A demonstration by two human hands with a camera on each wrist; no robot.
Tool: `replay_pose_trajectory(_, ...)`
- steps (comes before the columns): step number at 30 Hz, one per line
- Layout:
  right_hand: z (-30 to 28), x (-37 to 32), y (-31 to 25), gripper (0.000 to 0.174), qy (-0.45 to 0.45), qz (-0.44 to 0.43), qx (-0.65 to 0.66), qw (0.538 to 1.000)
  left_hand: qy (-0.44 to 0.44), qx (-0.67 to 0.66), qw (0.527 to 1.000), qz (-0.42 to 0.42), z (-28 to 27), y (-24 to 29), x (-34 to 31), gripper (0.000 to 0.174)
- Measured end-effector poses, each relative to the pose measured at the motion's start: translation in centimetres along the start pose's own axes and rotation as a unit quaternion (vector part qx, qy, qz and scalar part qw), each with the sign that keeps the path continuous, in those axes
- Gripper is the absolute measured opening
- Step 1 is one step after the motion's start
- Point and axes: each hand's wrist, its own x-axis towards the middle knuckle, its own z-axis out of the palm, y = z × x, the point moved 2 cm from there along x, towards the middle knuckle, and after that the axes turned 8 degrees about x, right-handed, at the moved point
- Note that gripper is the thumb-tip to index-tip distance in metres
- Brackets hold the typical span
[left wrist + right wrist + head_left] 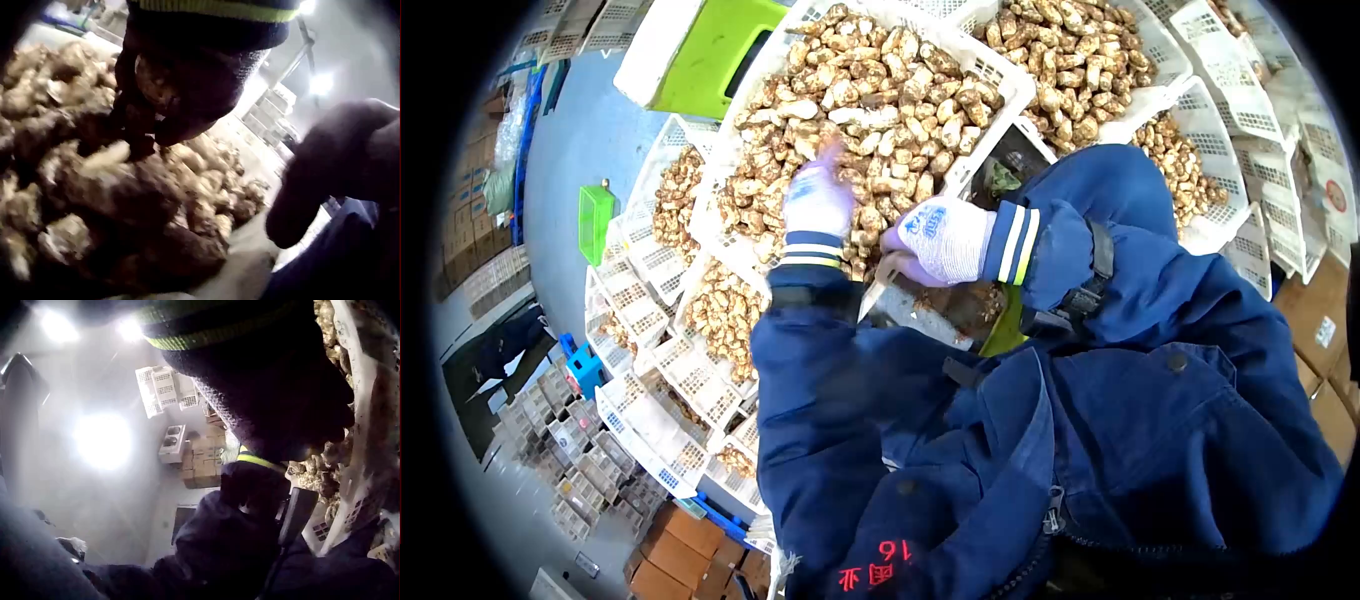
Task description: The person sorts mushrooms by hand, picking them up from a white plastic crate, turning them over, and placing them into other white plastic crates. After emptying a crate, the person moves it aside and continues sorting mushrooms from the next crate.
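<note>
A white slatted crate point(1000, 65) is heaped with knobbly brown-and-cream tubers point(880, 100). My left hand point(818, 200), in a pale lilac glove, reaches down into the heap. The left wrist view shows that hand point(187, 87) close over the pile, its fingers curled round a rounded tuber point(153, 84). My right hand point(940, 240), gloved alike, is at the crate's near corner with bent fingers. In the left wrist view the right hand point(337, 162) hangs beside the rim; its palm point(269, 394) is dark in the right wrist view, so I cannot tell what it holds.
More crates of tubers stand close by, at the upper right point(1070, 60) and on the left point(725, 310). A lime-green and white container point(710, 60) is at the top left. Cardboard boxes point(680, 550) and stacked crates point(590, 470) lie farther off.
</note>
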Motion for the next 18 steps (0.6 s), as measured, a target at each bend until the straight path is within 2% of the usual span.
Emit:
replay_pose_trajectory(3,0.5,0.2,0.4,0.025,0.014,-0.021,-0.009,1.0,0.022,-0.19,0.97,-0.147,-2.4,-4.4,0.1,0.055)
replay_pose_trajectory(4,0.3,0.2,0.5,0.026,-0.022,-0.01,-0.007,1.0,0.077,-0.242,0.961,-0.111,-3.3,-4.7,-0.1,0.054)
replay_pose_trajectory(5,0.1,0.3,0.4,0.027,-0.019,-0.011,-0.005,1.0,0.047,-0.312,0.939,-0.139,-3.8,-5.0,0.1,0.05)
replay_pose_trajectory(7,0.0,0.1,0.3,0.028,-0.014,-0.007,0.0,1.0,0.108,-0.452,0.88,-0.093,-3.3,-3.9,0.5,0.043)
replay_pose_trajectory(9,0.2,0.0,0.2,0.028,-0.014,-0.003,-0.007,1.0,0.048,-0.371,0.926,-0.048,-2.0,-2.2,0.8,0.035)
replay_pose_trajectory(11,0.3,0.0,0.2,0.028,-0.014,-0.001,-0.017,1.0,0.001,-0.193,0.979,-0.058,-0.9,0.9,0.8,0.041)
replay_pose_trajectory(13,0.5,-0.1,0.5,0.027,0.01,-0.02,-0.009,1.0,-0.034,0.022,0.998,-0.048,1.3,1.7,2.6,0.044)
replay_pose_trajectory(15,0.1,-0.1,0.4,0.026,0.023,-0.025,0.002,0.999,-0.023,0.096,0.995,-0.006,2.2,2.6,3.3,0.041)
replay_pose_trajectory(16,-0.1,0.0,0.3,0.026,0.0,-0.003,0.005,1.0,-0.048,0.124,0.991,-0.014,1.5,3.4,3.1,0.04)
replay_pose_trajectory(17,-0.2,0.3,0.2,0.032,-0.019,0.027,-0.018,0.999,-0.038,0.092,0.995,-0.022,2.0,2.8,3.3,0.038)
replay_pose_trajectory(18,-0.1,0.3,0.1,0.033,-0.022,0.023,-0.014,0.999,-0.064,0.059,0.996,-0.03,2.0,2.0,3.5,0.038)
